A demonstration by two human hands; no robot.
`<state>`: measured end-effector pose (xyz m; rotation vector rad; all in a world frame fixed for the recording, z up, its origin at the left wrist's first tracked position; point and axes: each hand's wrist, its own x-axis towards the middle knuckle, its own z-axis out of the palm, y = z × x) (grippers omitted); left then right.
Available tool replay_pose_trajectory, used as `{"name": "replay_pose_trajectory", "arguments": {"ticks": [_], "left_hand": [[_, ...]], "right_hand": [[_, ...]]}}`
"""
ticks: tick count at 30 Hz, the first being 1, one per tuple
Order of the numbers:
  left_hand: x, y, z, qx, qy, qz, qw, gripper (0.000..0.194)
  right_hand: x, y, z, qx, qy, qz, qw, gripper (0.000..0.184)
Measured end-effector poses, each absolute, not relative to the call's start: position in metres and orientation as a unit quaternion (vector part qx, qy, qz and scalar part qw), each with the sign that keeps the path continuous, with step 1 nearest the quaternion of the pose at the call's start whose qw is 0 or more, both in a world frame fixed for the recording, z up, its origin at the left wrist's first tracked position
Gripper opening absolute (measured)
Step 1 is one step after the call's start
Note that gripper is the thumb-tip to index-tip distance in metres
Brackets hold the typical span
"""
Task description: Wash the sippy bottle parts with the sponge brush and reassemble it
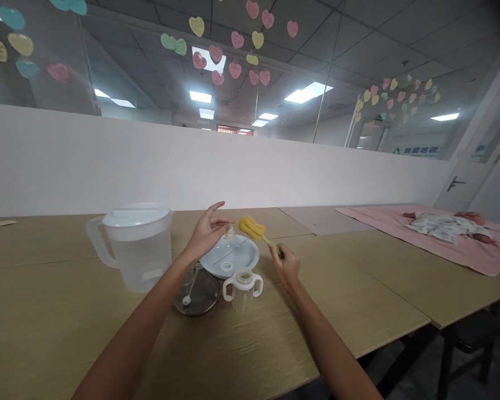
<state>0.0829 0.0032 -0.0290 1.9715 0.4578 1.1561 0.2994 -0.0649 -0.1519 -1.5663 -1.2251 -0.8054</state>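
Over the far side of a white plate [250,260], my left hand [208,232] pinches a clear bottle teat [230,233], one finger raised. The handle of a bottle brush with a yellow sponge head [251,228] is gripped in my right hand [287,264]. Its sponge is just right of the teat, apart from it. A white ring [226,266] lies on the plate's near part. In front of the plate stands an open clear baby bottle [242,297] with two white handles. Beneath my left forearm, a dark round tray [202,297] carries a white long-handled spoon [186,300] and a clear vessel, partly hidden.
A lidded translucent pitcher [139,244] stands left of my left arm. At the far right, a doll in patterned clothes [437,226] lies on a pink cloth [379,222]. A low white wall [233,166] with glass above runs behind the wooden table [358,300]. A dark stool [466,339] is below right.
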Motion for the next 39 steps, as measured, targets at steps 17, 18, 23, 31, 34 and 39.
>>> {"name": "replay_pose_trajectory", "arguments": {"ticks": [17,18,23,31,34,39], "left_hand": [[0.0816,-0.0025,-0.0256,0.767,0.126,0.456,0.432,0.044],[0.0823,-0.0035,-0.0255,0.764,0.125,0.461,0.434,0.043],[0.0841,-0.0055,-0.0247,0.739,0.121,0.486,0.451,0.040],[0.0852,-0.0038,-0.0265,0.711,0.079,0.473,0.515,0.037],[0.0864,-0.0055,-0.0269,0.714,0.063,0.463,0.520,0.034],[0.0848,-0.0023,-0.0263,0.760,0.079,0.459,0.454,0.030]], "right_hand": [[0.2980,-0.0640,-0.1528,-0.640,-0.506,-0.326,0.478,0.048],[0.2978,-0.0643,-0.1528,-0.635,-0.510,-0.329,0.478,0.048],[0.2966,-0.0663,-0.1517,-0.611,-0.553,-0.343,0.452,0.045],[0.2961,-0.0679,-0.1492,-0.573,-0.577,-0.376,0.445,0.038],[0.2958,-0.0687,-0.1493,-0.558,-0.568,-0.386,0.465,0.034],[0.3002,-0.0706,-0.1497,-0.526,-0.610,-0.398,0.439,0.031]]}}
